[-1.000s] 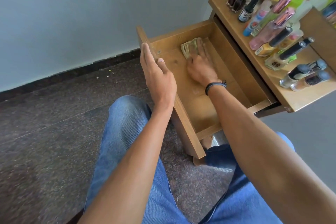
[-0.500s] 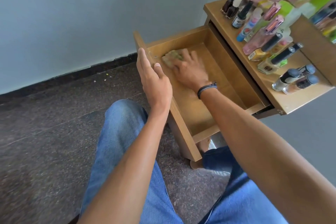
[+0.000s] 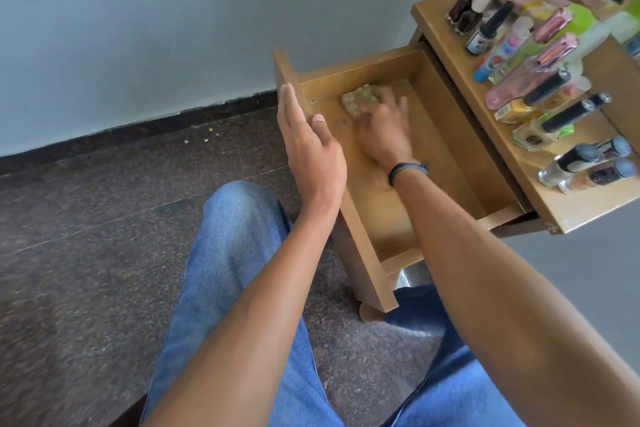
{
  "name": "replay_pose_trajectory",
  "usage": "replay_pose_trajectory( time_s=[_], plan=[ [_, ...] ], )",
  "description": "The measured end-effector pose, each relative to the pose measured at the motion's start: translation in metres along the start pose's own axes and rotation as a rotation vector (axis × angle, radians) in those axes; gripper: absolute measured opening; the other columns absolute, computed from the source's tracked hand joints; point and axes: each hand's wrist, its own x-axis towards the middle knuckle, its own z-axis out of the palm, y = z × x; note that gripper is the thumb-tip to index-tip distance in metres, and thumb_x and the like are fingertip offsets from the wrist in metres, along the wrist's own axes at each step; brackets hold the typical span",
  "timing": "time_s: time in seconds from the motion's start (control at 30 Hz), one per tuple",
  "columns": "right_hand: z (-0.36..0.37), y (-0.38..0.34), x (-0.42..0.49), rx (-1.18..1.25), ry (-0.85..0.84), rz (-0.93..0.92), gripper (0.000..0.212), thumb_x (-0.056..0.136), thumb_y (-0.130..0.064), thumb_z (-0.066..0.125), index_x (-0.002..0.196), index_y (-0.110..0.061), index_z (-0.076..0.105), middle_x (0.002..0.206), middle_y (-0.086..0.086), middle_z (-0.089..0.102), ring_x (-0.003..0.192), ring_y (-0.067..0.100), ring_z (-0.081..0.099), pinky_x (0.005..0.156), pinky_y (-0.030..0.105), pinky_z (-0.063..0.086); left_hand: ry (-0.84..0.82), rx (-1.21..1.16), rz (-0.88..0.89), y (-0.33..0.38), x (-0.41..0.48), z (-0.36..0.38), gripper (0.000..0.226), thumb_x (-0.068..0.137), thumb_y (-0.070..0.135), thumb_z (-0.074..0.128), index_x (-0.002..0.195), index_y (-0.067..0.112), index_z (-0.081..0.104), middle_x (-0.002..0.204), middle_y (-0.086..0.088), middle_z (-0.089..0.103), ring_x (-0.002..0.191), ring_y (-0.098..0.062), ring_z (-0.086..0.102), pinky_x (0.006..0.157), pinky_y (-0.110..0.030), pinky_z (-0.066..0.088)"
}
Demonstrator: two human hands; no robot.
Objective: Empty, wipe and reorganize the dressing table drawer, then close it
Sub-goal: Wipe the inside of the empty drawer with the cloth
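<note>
Now, left hand (image 3: 311,149): fingers straight, gripping nothing, resting on front edge of open brown wooden drawer (image 3: 398,218). Right hand (image 3: 381,139), blurred, splayed flat, presses crumpled yellow-green cloth (image 3: 358,99) onto drawer floor at 12 o'clock. Risk: hard push strains extended drawer; forearm knocks crowded cosmetic bottles (image 3: 550,90) at 2 o'clock.

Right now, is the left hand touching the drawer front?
Touching. Head view: the left hand lays straight fingers along the top edge of the drawer front, thumb against its inner face.
</note>
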Motion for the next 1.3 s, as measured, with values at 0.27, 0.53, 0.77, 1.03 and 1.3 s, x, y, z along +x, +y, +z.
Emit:
replay_pose_trajectory(
  time_s=[0.27,0.53,0.77,1.03,1.3],
  plan=[
    [0.011,-0.024,-0.017,-0.126,-0.106,-0.293,0.041,0.106,-0.039,0.045,0.145,-0.037,0.053,0.15,0.0,0.043,0.111,0.033,0.04,0.099,0.04,0.039,-0.005,0.008,0.004,-0.002,0.0,0.001,0.056,0.102,0.001,0.042,0.156,0.007,0.027,0.162,-0.006,0.029,0.148,-0.015,0.027,0.102,0.004,0.015],
    [-0.026,0.05,0.021,-0.226,0.012,-0.099,0.039,0.107,-0.023,0.043,0.144,-0.024,0.055,0.157,0.006,0.043,0.14,0.035,0.037,0.114,0.048,0.032,-0.01,0.023,0.022,0.001,-0.002,0.001,0.057,0.103,0.001,0.041,0.157,0.007,0.025,0.162,-0.007,0.029,0.148,-0.015,0.026,0.103,0.004,0.014],
    [-0.019,0.047,0.025,-0.272,0.03,0.012,0.043,0.103,-0.007,0.042,0.144,-0.017,0.053,0.161,0.008,0.035,0.132,0.037,0.042,0.105,0.049,0.044,-0.011,0.026,0.024,0.001,-0.002,0.002,0.057,0.103,0.0,0.041,0.157,0.008,0.024,0.163,-0.006,0.027,0.149,-0.014,0.024,0.103,0.004,0.014],
    [-0.025,0.047,0.023,0.025,-0.064,0.067,0.053,0.102,-0.009,0.048,0.149,-0.032,0.048,0.167,-0.005,0.024,0.152,0.025,0.025,0.122,0.042,0.02,-0.011,0.002,0.005,-0.001,-0.002,0.002,0.057,0.103,0.0,0.042,0.157,0.007,0.025,0.163,-0.006,0.028,0.149,-0.014,0.025,0.103,0.004,0.014],
    [0.007,-0.017,-0.014,-0.04,-0.107,-0.173,0.044,0.107,-0.026,0.045,0.15,-0.028,0.048,0.166,0.008,0.026,0.137,0.037,0.035,0.111,0.036,0.027,-0.001,-0.006,-0.012,-0.001,0.001,0.004,0.057,0.102,0.0,0.042,0.156,0.006,0.026,0.162,-0.007,0.029,0.149,-0.014,0.025,0.105,0.002,0.013]
  ],
)
